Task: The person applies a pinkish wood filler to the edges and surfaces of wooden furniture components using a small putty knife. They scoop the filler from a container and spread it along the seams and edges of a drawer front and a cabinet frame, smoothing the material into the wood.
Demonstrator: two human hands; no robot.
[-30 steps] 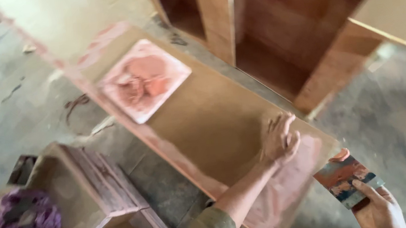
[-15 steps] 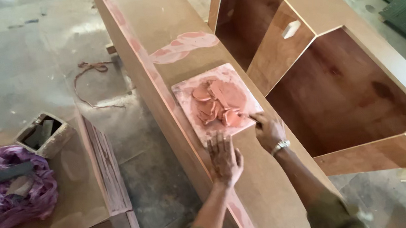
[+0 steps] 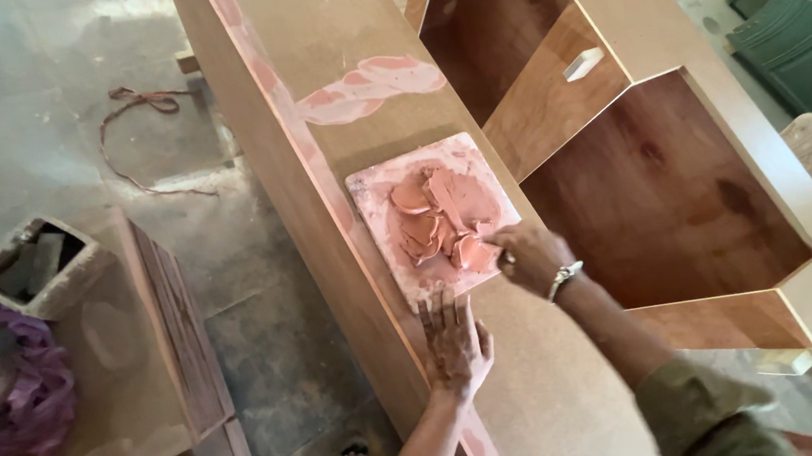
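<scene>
A square tile (image 3: 380, 223) smeared with pink putty (image 3: 440, 216) lies on a long brown board (image 3: 345, 33). My right hand (image 3: 530, 257), with a watch on the wrist, reaches into the putty at the tile's near right corner; a small tool seems pinched in the fingers but is mostly hidden. My left hand (image 3: 456, 341) lies flat on the board, fingers spread, just below the tile's near edge. Pink putty streaks (image 3: 371, 86) run along the board's edge and farther up its face.
A wooden cabinet carcass (image 3: 664, 191) with open compartments lies to the right of the board. On the left stand a wooden box (image 3: 149, 315), a purple cloth (image 3: 2, 401) and a small open carton (image 3: 33, 265). A cord (image 3: 137, 110) lies on the concrete floor.
A second ago my left hand pressed the board far from the tile and my right held a scraper. Now both hands are at the tile, the right in the putty.
</scene>
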